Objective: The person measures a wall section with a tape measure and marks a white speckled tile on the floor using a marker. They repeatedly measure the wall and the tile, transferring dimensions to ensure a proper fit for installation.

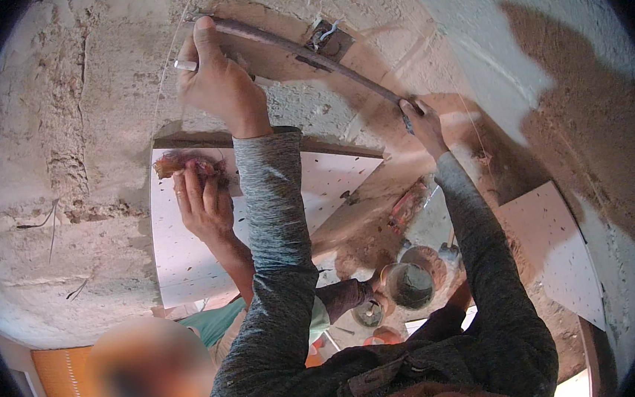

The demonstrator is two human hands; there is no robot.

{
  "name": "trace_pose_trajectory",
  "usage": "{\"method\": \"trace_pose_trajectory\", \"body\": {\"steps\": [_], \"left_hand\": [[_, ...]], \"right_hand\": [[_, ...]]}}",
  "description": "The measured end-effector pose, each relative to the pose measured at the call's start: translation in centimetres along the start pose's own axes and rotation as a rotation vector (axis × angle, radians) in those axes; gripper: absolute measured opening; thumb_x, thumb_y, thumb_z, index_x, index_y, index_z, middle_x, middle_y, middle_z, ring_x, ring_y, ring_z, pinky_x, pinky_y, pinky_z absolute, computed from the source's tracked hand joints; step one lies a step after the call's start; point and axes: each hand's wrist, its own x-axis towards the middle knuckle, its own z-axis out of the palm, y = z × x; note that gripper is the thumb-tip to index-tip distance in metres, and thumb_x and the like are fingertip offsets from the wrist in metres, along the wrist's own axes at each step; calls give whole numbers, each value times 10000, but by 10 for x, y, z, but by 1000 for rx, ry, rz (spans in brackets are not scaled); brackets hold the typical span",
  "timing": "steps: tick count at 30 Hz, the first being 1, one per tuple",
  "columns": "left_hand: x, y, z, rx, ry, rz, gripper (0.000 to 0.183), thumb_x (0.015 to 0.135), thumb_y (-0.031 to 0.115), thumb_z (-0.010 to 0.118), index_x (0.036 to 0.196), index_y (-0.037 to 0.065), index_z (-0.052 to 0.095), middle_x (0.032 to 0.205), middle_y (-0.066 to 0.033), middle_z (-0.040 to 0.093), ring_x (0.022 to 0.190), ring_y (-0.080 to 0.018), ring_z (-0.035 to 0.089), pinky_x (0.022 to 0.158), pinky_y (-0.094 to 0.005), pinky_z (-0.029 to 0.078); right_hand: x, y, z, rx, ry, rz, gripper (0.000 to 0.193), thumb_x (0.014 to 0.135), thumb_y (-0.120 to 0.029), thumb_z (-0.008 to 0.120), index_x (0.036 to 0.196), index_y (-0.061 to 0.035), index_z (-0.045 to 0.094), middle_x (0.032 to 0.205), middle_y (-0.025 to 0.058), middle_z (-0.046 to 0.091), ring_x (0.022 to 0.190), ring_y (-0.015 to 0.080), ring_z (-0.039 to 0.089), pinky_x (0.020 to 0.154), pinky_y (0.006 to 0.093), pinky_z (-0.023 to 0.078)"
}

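Against the rough wall, both my hands hold a long dark straightedge-like bar (348, 71) that slopes down to the right. My left hand (225, 86) is closed at its upper left end, thumb on top. A short white stick (186, 65) pokes out between that hand's fingers; its kind is unclear. My right hand (425, 124) grips the lower right end. Below the bar, a white speckled tile (331, 182) stands on the wall. A co-worker's hand (204, 204) presses a reddish-brown wad, perhaps a rag or sponge (173, 163), on its upper left corner.
An open wall box (329, 39) with loose white wires sits just above the bar. Another speckled tile (552, 243) is at the right. Thin strings hang along the wall. Below, buckets (410, 284) stand on the floor, and a co-worker is at the lower left.
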Motion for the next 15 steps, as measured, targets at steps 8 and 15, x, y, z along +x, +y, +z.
{"method": "trace_pose_trajectory", "body": {"steps": [8,15], "left_hand": [[-2,-3,-5,50,54,-71,157,911,158,720,852,22,668,637,5,589,462,-36,448,396,-195,296],[-5,1,-5,26,-10,-2,164,911,170,723,873,22,662,624,7,579,459,-40,442,406,-196,314]], "right_hand": [[-16,-31,-6,27,-45,62,567,882,-529,669,1080,3,681,903,161,700,851,270,657,775,372,499],[-10,-20,-2,78,-106,113,641,867,-552,674,1136,29,664,972,187,708,920,289,670,817,371,506]]}}
